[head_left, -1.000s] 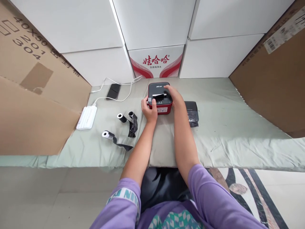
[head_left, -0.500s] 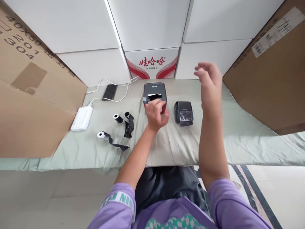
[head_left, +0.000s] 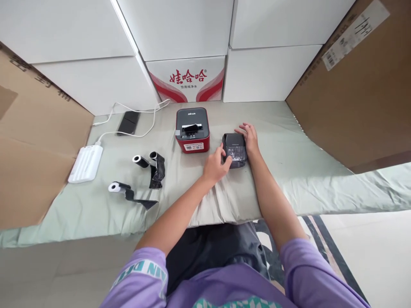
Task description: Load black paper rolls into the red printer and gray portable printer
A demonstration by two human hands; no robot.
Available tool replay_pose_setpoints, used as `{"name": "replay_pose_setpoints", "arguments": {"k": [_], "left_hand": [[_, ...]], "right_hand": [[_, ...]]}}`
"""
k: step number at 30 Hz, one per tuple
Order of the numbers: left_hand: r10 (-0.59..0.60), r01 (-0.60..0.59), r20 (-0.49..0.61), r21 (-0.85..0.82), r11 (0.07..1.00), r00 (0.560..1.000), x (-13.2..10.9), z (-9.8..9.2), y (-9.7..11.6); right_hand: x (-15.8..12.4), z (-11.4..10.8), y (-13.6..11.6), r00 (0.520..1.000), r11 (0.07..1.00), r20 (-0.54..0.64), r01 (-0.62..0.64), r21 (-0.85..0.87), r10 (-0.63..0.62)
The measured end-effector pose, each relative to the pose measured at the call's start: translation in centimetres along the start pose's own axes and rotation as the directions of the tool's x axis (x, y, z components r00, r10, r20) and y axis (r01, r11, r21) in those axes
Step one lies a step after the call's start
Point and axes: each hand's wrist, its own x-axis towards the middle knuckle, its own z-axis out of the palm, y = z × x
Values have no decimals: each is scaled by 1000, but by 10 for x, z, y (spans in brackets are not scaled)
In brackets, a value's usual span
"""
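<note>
Black, glossy-fronted, rounded box-shaped device (head_left: 235,152) sits right of the red-and-black boxy printer (head_left: 192,134), on your pale green cloth-covered worktop (head_left: 282,158). Your left hand (head_left: 216,166) touches the device's left side, thumb at the front; your right hand (head_left: 251,139) lies against its right side. Can't tell if either actually grips. Left of the printer: three dark rolls (head_left: 158,166) with loose strips (head_left: 147,202), a flat black phone-like slab (head_left: 128,123); farther left, a white ribbed block (head_left: 85,164).

Two boxy devices (head_left: 235,149), three rolls (head_left: 141,161), apparently one phone (head_left: 128,123)
</note>
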Motion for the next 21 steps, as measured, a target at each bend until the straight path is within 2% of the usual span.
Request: {"name": "replay_pose_setpoints", "arguments": {"k": [3, 9, 17, 21], "left_hand": [[-9, 9, -1, 4, 1000, 1000, 6, -4, 0], [-41, 45, -33, 120, 992, 999, 17, -7, -3], [-29, 33, -60, 69, 997, 998, 17, -6, -7], [-19, 20, -81, 12, 1000, 997, 16, -6, -8]], "right_hand": [[0, 0, 0, 1000, 1000, 12, -4, -3, 4], [-2, 2, -2, 999, 999, 33, -40, 30, 39], [-4, 3, -4, 999, 998, -2, -34, 58, 34], [-3, 0, -5, 999, 1000, 32, -4, 15, 4]]}}
